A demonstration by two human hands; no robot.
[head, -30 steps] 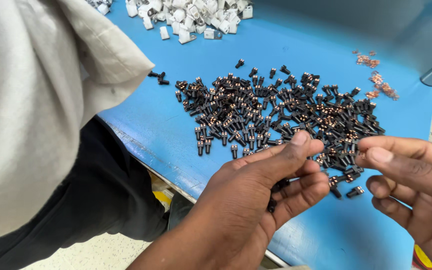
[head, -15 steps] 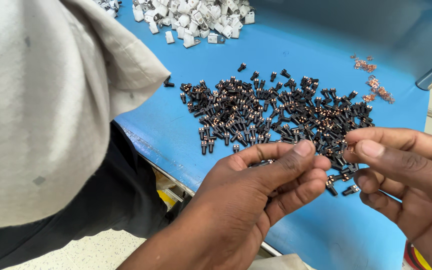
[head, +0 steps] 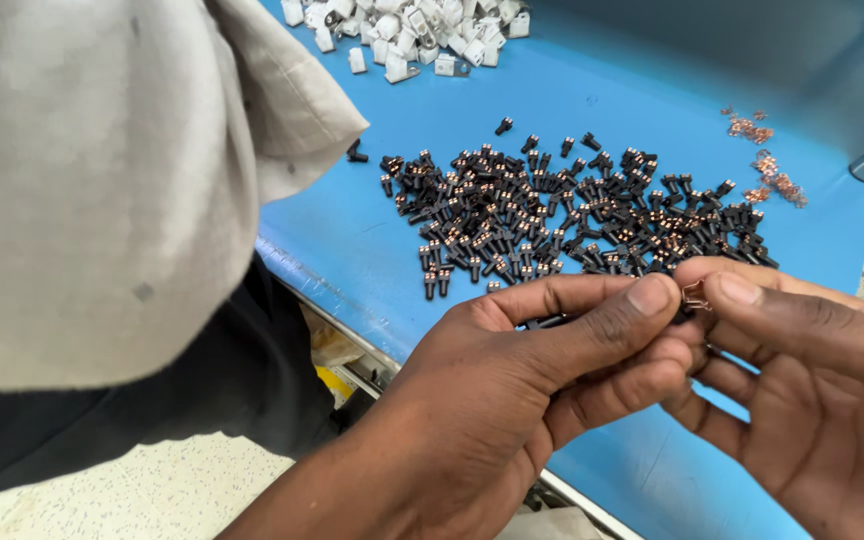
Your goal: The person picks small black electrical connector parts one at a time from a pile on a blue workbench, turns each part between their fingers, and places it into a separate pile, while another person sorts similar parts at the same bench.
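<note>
Both hands meet at the near right edge of the blue table (head: 372,240). Left hand (head: 542,370) pinches a small black part (head: 544,322) between thumb and curled fingers; only its tip shows, long axis looks roughly left-right, but which end faces where I cannot tell. Right hand (head: 802,360) pinches a tiny copper clip (head: 694,294) at the thumb tips, just beside the left thumb. To do it well, I'd say: keep both pinches close, line the clip up square — don't bend it. Pile of black parts (head: 572,215) just beyond; white parts (head: 412,30) far left, loose copper clips (head: 767,165) far right.
</note>
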